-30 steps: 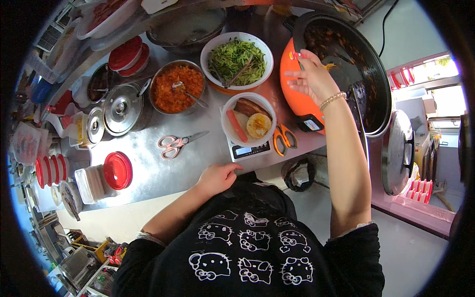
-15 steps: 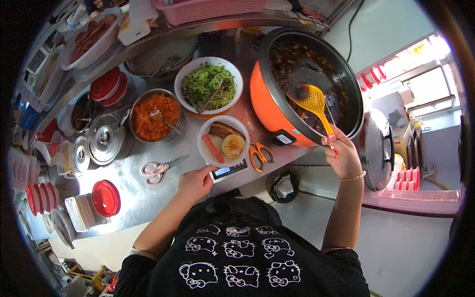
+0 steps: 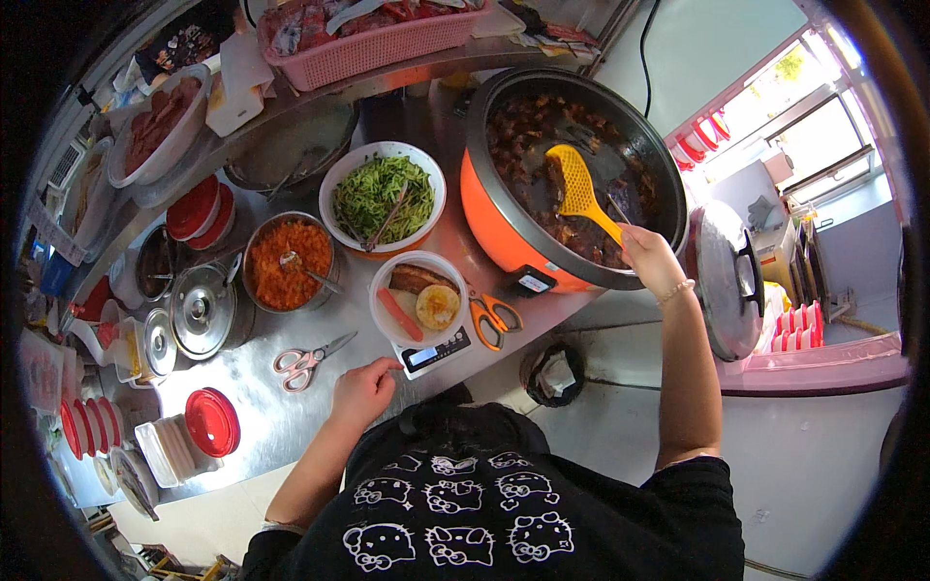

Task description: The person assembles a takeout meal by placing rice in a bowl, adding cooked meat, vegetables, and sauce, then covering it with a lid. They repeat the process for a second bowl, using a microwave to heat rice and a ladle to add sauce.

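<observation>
My right hand (image 3: 647, 258) grips the handle of a yellow slotted spatula (image 3: 579, 187), whose blade hangs over the dark stew in a big orange electric cooker (image 3: 504, 228). My left hand (image 3: 362, 391) rests on the steel counter, fingers loosely curled, touching the corner of a small kitchen scale (image 3: 433, 353). On the scale stands a white bowl (image 3: 418, 301) with sausage, meat and a fried egg. Orange-handled scissors (image 3: 493, 321) lie right of the bowl.
A bowl of green shreds (image 3: 382, 194), a metal bowl of orange shreds (image 3: 288, 263), lidded pots (image 3: 200, 312), pale-handled scissors (image 3: 304, 360), stacked red-lidded tubs (image 3: 209, 422) and a pink basket (image 3: 368, 44) crowd the counter. The cooker's lid (image 3: 728, 281) stands at right; a bin (image 3: 553, 373) sits below.
My right hand let go of the cooker's rim, took the yellow spatula and lifted it over the stew. The view shifted; my left hand stayed by the scale.
</observation>
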`<state>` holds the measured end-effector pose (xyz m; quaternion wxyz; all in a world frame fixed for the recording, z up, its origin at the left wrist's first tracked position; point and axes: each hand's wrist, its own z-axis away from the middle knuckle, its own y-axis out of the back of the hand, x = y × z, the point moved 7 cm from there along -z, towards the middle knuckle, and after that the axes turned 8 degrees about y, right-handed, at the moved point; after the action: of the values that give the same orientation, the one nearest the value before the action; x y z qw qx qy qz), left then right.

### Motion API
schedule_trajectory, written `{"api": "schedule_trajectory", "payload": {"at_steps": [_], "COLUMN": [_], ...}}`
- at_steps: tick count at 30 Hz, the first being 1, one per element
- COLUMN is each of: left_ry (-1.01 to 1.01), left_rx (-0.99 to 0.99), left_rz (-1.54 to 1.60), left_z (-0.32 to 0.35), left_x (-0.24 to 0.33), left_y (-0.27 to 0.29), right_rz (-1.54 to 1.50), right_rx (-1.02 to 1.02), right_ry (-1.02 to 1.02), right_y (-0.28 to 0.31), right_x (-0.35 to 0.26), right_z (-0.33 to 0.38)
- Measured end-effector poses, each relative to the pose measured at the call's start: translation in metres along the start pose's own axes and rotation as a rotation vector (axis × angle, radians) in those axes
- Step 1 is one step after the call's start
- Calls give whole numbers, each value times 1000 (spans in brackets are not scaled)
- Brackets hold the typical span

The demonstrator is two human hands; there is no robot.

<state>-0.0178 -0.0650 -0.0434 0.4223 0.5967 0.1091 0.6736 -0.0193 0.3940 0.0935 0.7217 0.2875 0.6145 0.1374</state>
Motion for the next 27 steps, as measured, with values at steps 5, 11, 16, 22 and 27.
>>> {"api": "schedule_trajectory", "payload": {"at_steps": [5, 11, 16, 22, 27], "left_ry": [94, 38, 61, 29, 22], "left_rx": [11, 19, 35, -19, 31], "left_rz": [94, 81, 181, 188, 241], "left_z": [10, 12, 11, 8, 8], "left_x": [-16, -15, -16, -7, -9], "left_y": [2, -1, -1, -5, 1], "right_rz": [-95, -210, -290, -498, -636], "right_rx": [-24, -57, -47, -116, 105], "right_ry": [-221, -187, -355, -292, -381], "right_y": [5, -21, -9, -39, -24], "right_x": [9, -7, -4, -6, 12], "right_z": [10, -18, 21, 14, 49]}}
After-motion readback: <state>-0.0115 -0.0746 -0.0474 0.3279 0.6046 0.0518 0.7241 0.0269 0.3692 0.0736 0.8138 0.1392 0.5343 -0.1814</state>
